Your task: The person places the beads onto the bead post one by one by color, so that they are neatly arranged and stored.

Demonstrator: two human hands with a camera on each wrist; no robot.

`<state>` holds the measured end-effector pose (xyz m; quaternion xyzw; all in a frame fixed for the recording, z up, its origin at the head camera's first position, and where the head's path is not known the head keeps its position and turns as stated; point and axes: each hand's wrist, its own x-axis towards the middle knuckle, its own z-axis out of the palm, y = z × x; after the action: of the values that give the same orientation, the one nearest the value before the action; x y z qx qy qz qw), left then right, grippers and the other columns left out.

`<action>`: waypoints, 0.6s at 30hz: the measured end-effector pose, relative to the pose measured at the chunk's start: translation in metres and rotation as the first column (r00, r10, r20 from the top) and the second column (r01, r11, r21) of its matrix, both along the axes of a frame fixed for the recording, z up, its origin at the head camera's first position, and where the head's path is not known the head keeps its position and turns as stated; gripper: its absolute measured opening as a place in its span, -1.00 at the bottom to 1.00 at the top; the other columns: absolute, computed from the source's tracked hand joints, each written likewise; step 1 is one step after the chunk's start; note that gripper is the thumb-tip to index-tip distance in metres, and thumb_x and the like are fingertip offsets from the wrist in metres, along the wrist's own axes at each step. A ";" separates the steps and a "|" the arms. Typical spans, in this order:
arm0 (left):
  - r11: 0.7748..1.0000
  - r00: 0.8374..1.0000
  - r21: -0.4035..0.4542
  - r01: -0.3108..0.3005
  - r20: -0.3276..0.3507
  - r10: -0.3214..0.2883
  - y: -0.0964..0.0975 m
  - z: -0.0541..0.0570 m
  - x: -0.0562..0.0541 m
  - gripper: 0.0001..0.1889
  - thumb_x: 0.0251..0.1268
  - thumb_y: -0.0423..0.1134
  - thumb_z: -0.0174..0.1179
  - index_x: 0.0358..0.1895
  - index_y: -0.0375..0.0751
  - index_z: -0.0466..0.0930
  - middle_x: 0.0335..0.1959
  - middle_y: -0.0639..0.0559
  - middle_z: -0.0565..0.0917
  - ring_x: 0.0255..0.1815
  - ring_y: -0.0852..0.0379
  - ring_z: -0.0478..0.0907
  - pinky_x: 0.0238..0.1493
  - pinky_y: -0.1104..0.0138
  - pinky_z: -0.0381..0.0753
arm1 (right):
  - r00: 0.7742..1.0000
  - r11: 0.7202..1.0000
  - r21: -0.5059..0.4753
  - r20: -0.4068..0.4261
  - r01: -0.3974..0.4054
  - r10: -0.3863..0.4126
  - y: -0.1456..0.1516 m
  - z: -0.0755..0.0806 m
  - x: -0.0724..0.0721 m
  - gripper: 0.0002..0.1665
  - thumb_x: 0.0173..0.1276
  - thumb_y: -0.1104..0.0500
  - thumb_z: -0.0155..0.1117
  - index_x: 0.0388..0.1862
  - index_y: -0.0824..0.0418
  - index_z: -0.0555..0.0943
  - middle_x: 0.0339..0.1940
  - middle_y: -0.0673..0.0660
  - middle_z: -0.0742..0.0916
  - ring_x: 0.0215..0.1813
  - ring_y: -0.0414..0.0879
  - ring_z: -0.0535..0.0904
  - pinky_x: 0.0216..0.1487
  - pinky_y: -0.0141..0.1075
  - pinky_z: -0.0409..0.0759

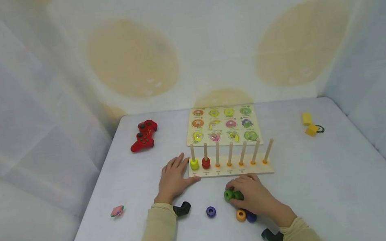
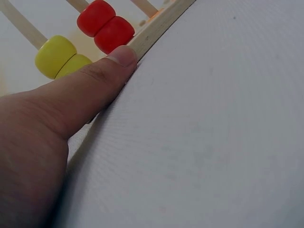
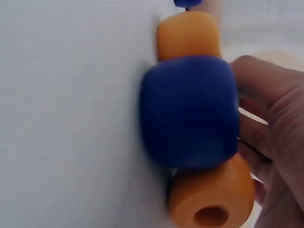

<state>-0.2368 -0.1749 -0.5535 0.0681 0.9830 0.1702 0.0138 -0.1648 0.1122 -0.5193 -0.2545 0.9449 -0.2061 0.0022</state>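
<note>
My left hand [image 1: 174,179] rests at the left end of a wooden peg board [image 1: 237,171], fingers extended. Its thumb lies along the front edge, close to the yellow beads [image 2: 56,54] and red beads [image 2: 97,19] in the left wrist view. In front of the board, my right hand [image 1: 253,194] curls its fingers around green beads [image 1: 228,195], partly covered by the hand. Beside that hand lie a blue bead [image 3: 190,111] and orange beads [image 3: 187,35]. Another blue bead [image 1: 211,212] sits apart, between the hands.
Behind the peg board lies a fruit-picture board [image 1: 221,126]. A red game controller [image 1: 144,136] is at the back left, a small pink item [image 1: 117,211] at the left. Yellow blocks [image 1: 306,118] lie at the right. Upright pegs [image 1: 242,154] rise from the board.
</note>
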 end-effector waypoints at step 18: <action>1.000 1.000 0.028 0.005 -0.002 -0.005 -0.002 0.001 0.001 0.01 0.08 0.54 0.24 0.58 0.16 0.26 0.69 0.13 0.11 0.68 -0.06 0.03 0.67 -0.09 0.05 | 0.909 0.894 -0.405 -0.272 0.190 -0.316 -0.029 0.068 -0.071 -0.65 0.29 0.03 0.51 0.00 0.08 0.67 0.12 0.17 0.70 0.28 0.20 0.52 0.34 0.31 0.25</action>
<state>-0.2354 -0.1764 -0.5526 0.0711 0.9803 0.1839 0.0126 -0.2358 0.0830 -0.4516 -0.1543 0.9010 -0.3328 -0.2315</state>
